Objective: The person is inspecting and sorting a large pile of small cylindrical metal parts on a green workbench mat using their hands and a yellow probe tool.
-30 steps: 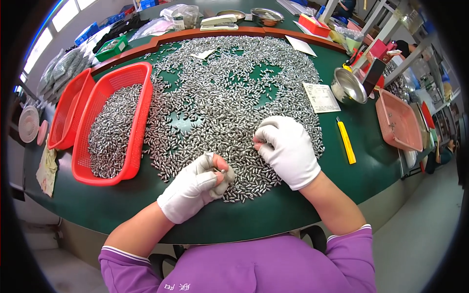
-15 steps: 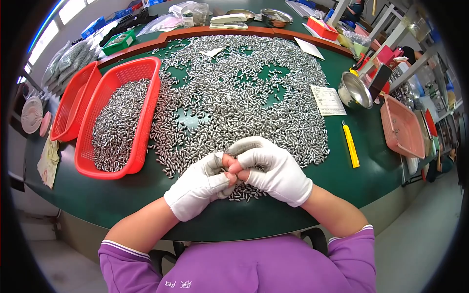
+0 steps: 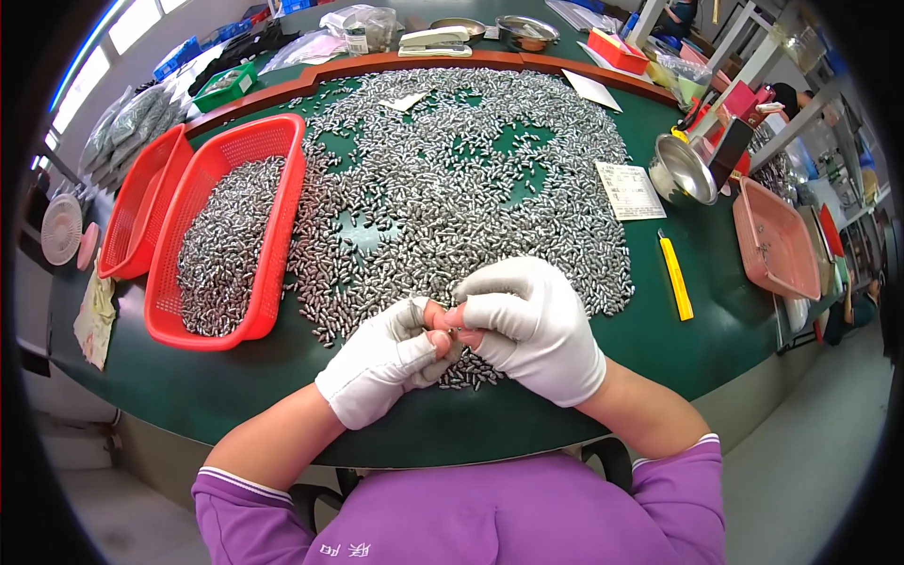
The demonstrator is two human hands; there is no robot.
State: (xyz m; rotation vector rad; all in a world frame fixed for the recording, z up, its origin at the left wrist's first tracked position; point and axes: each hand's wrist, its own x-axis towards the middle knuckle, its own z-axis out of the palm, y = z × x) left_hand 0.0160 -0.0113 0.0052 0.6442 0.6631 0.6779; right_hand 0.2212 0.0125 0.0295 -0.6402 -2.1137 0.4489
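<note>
My left hand (image 3: 384,360) and my right hand (image 3: 529,330) wear white gloves that leave some fingertips bare. Both hands meet over the near edge of a broad spread of small shiny metal pieces (image 3: 452,221), each short and bullet-shaped. Thumbs and fingers are pinched together fingertip to fingertip. Whatever lies between them is too small and too hidden to make out. Below the hands sits a little heap of the same metal pieces (image 3: 468,373), apart from the larger spread.
At the left a red perforated basket (image 3: 160,282) holds many metal pieces, beside a second red basket (image 3: 113,231). On the right lie a yellow cutter knife (image 3: 675,278), a printed paper slip (image 3: 629,191), a steel bowl (image 3: 685,169) and a pink tray (image 3: 777,250). A stapler (image 3: 435,40) stands behind.
My right hand has rolled over slightly, its back now turned more upward. My left hand stays almost in place, and the fingertips remain together.
</note>
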